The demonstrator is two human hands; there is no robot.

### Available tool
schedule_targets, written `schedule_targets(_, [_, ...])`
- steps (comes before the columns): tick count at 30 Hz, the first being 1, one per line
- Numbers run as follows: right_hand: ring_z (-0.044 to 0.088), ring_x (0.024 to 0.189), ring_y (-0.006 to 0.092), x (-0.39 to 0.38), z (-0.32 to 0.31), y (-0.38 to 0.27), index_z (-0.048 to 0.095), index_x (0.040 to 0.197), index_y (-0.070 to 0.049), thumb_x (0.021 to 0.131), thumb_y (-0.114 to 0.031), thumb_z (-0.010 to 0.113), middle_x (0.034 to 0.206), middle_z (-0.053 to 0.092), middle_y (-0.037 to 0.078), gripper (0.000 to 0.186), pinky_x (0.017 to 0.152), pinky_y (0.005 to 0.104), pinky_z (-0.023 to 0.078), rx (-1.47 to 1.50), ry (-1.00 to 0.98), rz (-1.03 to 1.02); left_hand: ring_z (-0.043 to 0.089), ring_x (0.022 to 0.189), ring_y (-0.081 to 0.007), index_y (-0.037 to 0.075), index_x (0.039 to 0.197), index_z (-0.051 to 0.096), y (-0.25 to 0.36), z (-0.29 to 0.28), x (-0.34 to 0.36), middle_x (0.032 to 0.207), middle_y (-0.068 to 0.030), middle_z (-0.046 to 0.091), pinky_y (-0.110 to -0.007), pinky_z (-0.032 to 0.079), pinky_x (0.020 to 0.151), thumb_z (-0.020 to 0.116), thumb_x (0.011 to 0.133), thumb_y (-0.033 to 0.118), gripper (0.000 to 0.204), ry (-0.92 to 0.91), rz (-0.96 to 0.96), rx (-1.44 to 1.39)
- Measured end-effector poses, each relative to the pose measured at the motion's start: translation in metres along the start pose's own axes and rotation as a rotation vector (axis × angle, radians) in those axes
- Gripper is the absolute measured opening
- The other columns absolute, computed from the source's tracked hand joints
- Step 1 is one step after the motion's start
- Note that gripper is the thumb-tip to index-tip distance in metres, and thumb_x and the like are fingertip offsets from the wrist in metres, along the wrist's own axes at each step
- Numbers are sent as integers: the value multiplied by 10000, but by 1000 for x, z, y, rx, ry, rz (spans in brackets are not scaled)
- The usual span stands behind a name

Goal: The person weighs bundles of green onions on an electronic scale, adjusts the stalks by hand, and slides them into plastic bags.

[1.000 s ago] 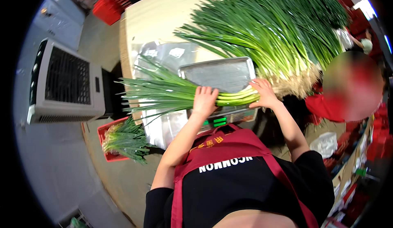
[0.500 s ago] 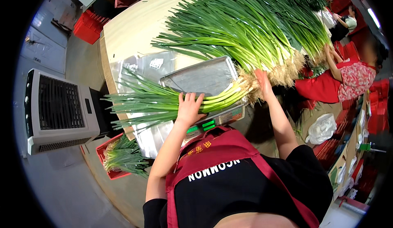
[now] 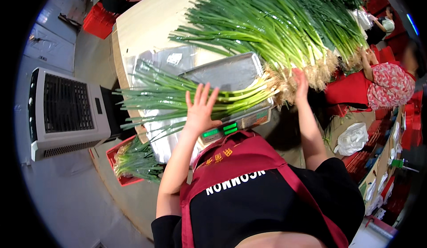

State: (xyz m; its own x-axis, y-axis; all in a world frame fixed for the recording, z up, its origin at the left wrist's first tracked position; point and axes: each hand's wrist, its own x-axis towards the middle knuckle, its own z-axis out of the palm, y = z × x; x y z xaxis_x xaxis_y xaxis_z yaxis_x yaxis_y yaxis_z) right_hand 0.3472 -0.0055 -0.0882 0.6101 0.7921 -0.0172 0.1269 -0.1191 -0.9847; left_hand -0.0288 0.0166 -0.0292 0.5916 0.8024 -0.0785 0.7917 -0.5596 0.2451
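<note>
A loose bundle of green onions lies across the metal tray of a weighing scale with lit green displays. The leaves spread out to the left and the roots face right. My left hand is over the near side of the bundle, fingers spread and stretched out; whether it touches the stalks I cannot tell. At the root end my right hand stands with straight fingers beside the roots, holding nothing visible. Behind the scale, a large heap of green onions covers the far right of the table.
Clear plastic bags lie on the pale wooden table. An air cooler stands at left, near a red crate of bundled onions. A co-worker in red patterned clothing handles onions at right. A white bag sits below.
My left hand has eased off the stalks, its fingers now spread wider. My right hand stays by the roots, its fingers straighter. The whole view has shifted slightly.
</note>
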Motion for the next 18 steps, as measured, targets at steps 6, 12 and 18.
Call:
schedule_targets(6, [495,1068,195,6,-14,10,552,1061,-10,928,-372,365,1091,573,104,429,918,340,334,43,43,-119,205,1293,-325,112,1339,298,-51,-2,-53,1366,-125,283,-535,103,1028,750,602,365,901,381,-258,-111])
schedule_targets(12, [500,917,119,11,8,0,595,984,-17,915,-247,437,994,607,54,288,838,274,355,3,-37,-191,243,1256,-342,90,1267,392,-63,1,-79,1333,-136,314,-475,174,1016,691,714,299,662,547,-324,-109])
schedule_targets(18, [509,876,97,9,25,-2,603,958,-13,891,-172,501,980,608,51,201,799,239,379,-60,-103,-213,271,1237,-351,112,1200,466,-70,15,-108,1312,-145,336,-465,219,1000,695,715,265,558,554,-377,-91])
